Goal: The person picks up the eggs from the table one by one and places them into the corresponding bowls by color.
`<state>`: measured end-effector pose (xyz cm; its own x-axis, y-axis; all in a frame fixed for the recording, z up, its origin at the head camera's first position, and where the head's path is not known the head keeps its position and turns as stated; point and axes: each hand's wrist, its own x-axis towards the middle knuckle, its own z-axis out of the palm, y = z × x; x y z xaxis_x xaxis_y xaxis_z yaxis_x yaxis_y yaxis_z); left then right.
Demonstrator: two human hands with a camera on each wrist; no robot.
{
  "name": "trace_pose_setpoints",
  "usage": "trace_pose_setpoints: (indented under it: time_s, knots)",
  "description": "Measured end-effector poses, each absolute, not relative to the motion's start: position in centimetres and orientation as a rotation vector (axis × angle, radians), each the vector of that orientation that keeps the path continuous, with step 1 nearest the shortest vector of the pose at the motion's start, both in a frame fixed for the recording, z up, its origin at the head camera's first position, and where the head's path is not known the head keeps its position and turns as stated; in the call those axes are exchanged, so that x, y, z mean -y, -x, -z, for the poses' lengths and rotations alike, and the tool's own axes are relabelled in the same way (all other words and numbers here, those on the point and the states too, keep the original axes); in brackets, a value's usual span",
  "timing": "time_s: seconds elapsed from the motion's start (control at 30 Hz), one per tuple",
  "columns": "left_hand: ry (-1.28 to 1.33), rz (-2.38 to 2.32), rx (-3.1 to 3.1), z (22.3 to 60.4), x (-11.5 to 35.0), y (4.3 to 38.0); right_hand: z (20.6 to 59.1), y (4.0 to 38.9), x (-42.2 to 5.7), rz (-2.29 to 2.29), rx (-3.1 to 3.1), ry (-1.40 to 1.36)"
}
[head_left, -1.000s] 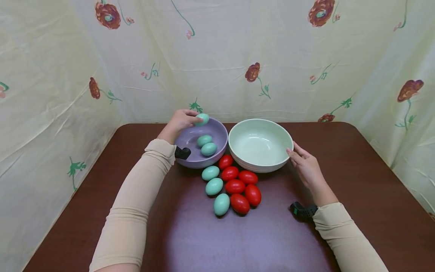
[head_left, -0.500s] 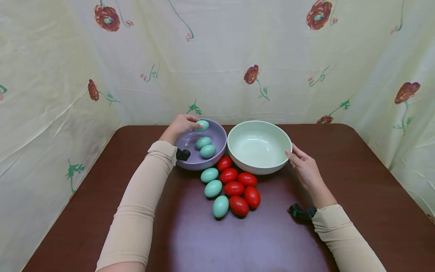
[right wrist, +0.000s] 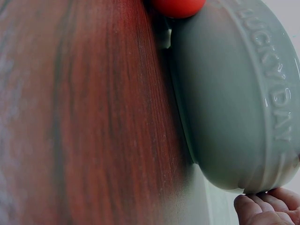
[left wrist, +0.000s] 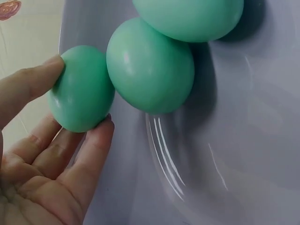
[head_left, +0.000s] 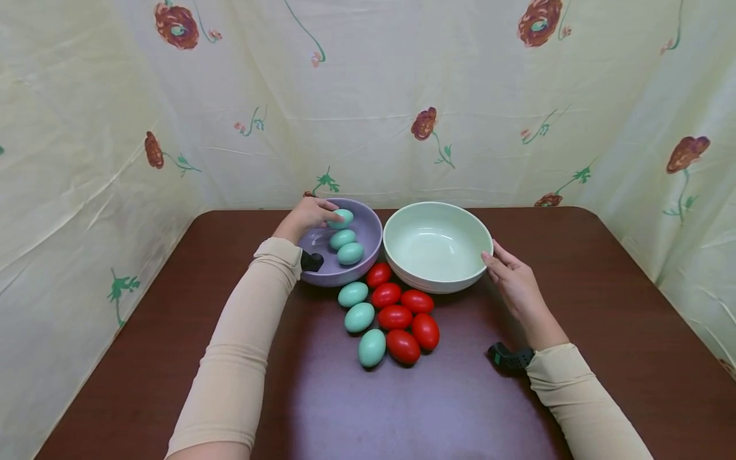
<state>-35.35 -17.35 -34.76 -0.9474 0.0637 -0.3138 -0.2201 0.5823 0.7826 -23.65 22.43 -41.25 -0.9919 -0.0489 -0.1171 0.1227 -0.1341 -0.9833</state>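
Observation:
My left hand pinches a mint-green egg between thumb and fingers, inside the far part of the purple bowl. In the left wrist view the held egg is close against another green egg, with a further one beyond. Those two rest on the bowl's floor. On the other side, my right hand grips the right rim of a pale green bowl, thumb at the rim and fingers along the outer wall. Nothing lies inside that bowl. Raised lettering shows on its wall in the right wrist view.
Several red eggs lie clustered on the brown table in front of the bowls. To their left are three green eggs in a rough row. Behind the table's far edge hangs a flowered cloth.
My left hand has lowered the green egg from above the purple bowl's far rim down into the bowl, near the other two. The right hand keeps its grip on the pale green bowl.

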Motion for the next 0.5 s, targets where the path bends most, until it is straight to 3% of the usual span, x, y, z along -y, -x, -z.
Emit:
trace_pose_setpoints:
  time_s: [0.5]
  knots:
    - [0.200,-1.237,-2.516,35.37,17.23,35.20,41.34,23.78,-22.32,2.279,-1.982,-0.101]
